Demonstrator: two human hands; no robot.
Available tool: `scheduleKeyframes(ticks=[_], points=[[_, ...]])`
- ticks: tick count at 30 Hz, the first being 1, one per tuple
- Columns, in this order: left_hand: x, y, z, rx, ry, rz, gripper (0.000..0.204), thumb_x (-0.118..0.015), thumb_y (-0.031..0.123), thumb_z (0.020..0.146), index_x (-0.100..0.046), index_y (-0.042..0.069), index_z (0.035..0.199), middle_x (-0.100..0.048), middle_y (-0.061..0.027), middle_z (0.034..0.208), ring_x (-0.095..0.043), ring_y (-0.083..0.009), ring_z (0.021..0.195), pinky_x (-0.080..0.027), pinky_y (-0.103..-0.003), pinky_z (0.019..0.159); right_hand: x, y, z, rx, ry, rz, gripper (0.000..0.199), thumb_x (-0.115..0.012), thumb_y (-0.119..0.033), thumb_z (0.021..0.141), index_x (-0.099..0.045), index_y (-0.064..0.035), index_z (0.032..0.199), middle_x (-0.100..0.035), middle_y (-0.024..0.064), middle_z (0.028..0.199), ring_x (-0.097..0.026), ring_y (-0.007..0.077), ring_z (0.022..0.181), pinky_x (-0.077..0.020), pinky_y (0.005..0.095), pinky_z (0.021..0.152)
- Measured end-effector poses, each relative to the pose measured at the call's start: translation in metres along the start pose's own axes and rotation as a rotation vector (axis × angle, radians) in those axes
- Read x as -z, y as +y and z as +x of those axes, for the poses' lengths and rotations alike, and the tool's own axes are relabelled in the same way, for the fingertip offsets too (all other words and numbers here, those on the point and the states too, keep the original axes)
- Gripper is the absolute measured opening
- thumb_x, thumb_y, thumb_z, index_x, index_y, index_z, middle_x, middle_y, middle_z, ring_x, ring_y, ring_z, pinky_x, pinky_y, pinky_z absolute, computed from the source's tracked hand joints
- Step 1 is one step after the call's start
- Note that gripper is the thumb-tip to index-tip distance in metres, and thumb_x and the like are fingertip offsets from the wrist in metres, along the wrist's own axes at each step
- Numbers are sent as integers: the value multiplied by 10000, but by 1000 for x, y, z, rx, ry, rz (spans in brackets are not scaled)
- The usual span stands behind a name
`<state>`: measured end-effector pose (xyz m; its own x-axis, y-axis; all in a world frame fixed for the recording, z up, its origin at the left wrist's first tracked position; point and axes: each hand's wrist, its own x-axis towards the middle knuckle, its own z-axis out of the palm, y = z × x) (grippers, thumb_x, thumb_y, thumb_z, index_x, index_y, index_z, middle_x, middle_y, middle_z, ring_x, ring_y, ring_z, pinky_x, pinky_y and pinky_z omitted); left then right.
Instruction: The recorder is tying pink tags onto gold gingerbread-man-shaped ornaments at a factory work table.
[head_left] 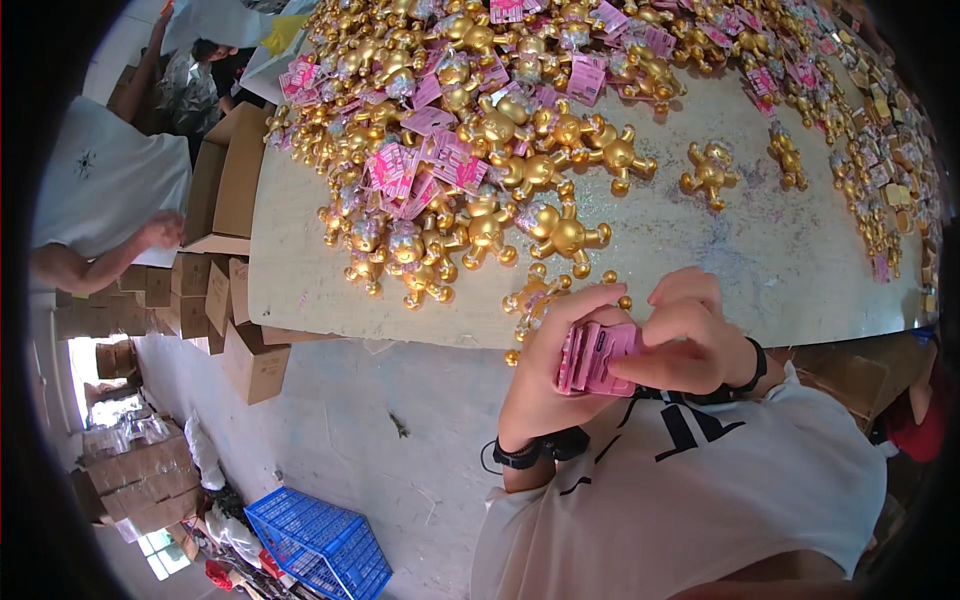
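Your left grip (542, 372) is closed around a small stack of pink cards (598, 377), holding it just off the near edge of the counter (755, 245). Your right grip (692, 335) has its fingers curled, with one digit lying across the face of the stack; you cannot tell whether it pinches the cards or only rests on them. Each of your wrists wears a black band (535, 452).

Just beyond your left grip, a gold figure (533, 293) lies at the counter's near edge, partly hidden behind your fingers. A big heap of gold figures (480, 120), many with pink cards among them, spreads from the far edge down the left part of the counter. Two figures lie apart to the right of the heap: one (710, 175) nearer the middle, the other (788, 158) farther right. More figures crowd the right edge.

At the counter's left edge you have an open carton (228, 180), and near it another person's hand (162, 230). On the floor (400, 490), well apart from the counter, sits a blue crate (320, 540).
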<state>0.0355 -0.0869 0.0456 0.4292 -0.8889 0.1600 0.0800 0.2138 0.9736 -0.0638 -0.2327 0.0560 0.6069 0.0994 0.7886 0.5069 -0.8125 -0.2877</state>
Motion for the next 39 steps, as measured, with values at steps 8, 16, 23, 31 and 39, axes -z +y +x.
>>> scheduleKeyframes(ticks=[8,16,23,31,39], points=[[-7,4,0,7,33,16,680,-753,-94,603,-462,41,1203,-586,-72,1013,-579,-154,937,-458,-264,805,7,0,-5,-68,-73,67,180,-669,-155,680,-645,-145,859,-542,-35,847,-478,208,935,-392,354,742],[-21,24,-15,76,-69,285,513,-634,-12,729,-440,-16,1204,-527,-157,1140,-549,-250,1019,-446,-330,854,-4,-28,10,-136,-130,326,263,-571,-127,785,-591,-87,1044,-554,35,956,-554,202,789,-446,346,614],[-44,13,-35,93,-81,355,492,-613,36,757,-424,-20,1208,-534,-146,1083,-551,-238,967,-453,-320,811,-32,-70,-23,57,52,-107,311,-454,-99,859,-509,-15,1154,-554,116,1065,-571,233,832,-460,340,655],[-49,4,-50,95,-109,383,477,-588,91,788,-407,-26,1213,-543,-133,1017,-554,-224,908,-460,-308,762,-32,-94,-24,72,244,-87,321,-395,-111,892,-493,62,1143,-558,173,1091,-535,284,1012,-430,353,819],[-46,-1,-63,66,-154,428,470,-563,147,819,-389,-31,1218,-552,-120,951,-557,-211,848,-468,-296,713,-31,-78,-38,-59,24,145,562,-547,-331,825,-460,62,1218,-461,196,1284,-463,343,1173,-367,407,960]])
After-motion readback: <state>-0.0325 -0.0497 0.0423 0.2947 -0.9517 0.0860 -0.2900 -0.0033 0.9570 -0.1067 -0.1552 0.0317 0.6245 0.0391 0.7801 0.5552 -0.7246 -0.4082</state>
